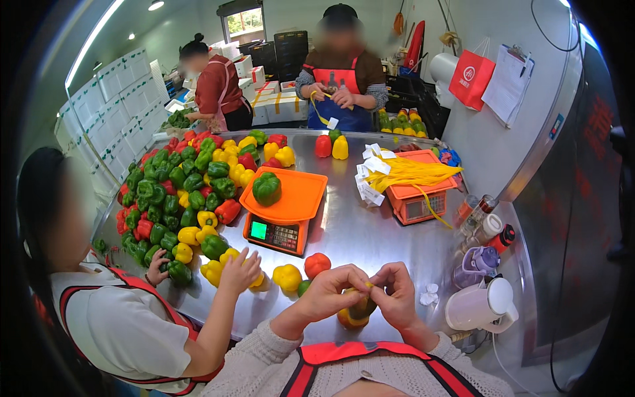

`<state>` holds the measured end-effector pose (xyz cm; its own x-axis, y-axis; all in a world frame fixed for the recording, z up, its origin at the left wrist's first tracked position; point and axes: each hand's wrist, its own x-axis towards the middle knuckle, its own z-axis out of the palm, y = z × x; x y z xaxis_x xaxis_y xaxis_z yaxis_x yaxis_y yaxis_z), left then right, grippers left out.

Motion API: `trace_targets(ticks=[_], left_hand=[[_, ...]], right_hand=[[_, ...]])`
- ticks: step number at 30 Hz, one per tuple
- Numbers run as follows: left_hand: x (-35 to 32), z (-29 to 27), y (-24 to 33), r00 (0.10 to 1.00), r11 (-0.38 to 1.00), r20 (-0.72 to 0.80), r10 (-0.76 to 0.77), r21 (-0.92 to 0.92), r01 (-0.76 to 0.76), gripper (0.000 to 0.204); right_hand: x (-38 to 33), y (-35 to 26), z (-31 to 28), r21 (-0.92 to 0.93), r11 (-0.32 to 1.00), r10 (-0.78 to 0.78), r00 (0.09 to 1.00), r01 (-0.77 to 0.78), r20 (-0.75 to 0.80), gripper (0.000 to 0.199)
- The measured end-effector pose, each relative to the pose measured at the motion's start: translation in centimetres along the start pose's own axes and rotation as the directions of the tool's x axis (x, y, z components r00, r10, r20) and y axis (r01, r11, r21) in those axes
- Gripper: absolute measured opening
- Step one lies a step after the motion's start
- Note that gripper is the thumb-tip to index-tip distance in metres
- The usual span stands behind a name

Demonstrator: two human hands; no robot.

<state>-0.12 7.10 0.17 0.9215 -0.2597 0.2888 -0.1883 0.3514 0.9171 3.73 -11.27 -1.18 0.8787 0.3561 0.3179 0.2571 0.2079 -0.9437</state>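
Observation:
At the near edge of the steel table, my left hand [337, 290] and my right hand [395, 296] meet with fingertips pinched together. A bit of yellow strip [368, 285] shows between them, mostly covered by the fingers. Right under the hands are bell peppers [355, 320], partly hidden, showing dark green above and yellow and red below. Just left of my left hand lie a yellow bell pepper [287, 277], an orange-red bell pepper [317, 265] and a green one [303, 287] that my hand partly covers.
A large pepper pile [178, 192] covers the table's left. An orange scale [284, 198] bears a green pepper; another scale [417, 202] holds yellow strips with white tags. Bottles [488, 228] and a kettle [479, 305] line the right. A co-worker's hand [239, 270] reaches in; two people stand beyond.

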Motion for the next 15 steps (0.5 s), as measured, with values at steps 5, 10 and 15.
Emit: trace_targets(ticks=[5, 10, 15], left_hand=[[0.1, 0.9, -0.2, 0.968, 0.899, -0.091, 0.234, 0.400, -0.180, 0.014], [0.8, 1.5, -0.4, 0.858, 0.642, -0.121, 0.498, 0.718, -0.271, 0.018], [1.1, 1.6, -1.2, 0.749, 0.367, -0.040, 0.662, 0.888, -0.276, 0.021]], right_hand=[[0.1, 0.3, 0.9, -0.063, 0.997, -0.057, 0.995, 0.052, -0.082, 0.027], [-0.1, 0.3, 1.1, -0.249, 0.956, -0.167, 0.985, 0.155, -0.031, 0.026], [0.7, -0.5, 0.5, -0.148, 0.979, -0.126, 0.989, 0.137, 0.084, 0.035]])
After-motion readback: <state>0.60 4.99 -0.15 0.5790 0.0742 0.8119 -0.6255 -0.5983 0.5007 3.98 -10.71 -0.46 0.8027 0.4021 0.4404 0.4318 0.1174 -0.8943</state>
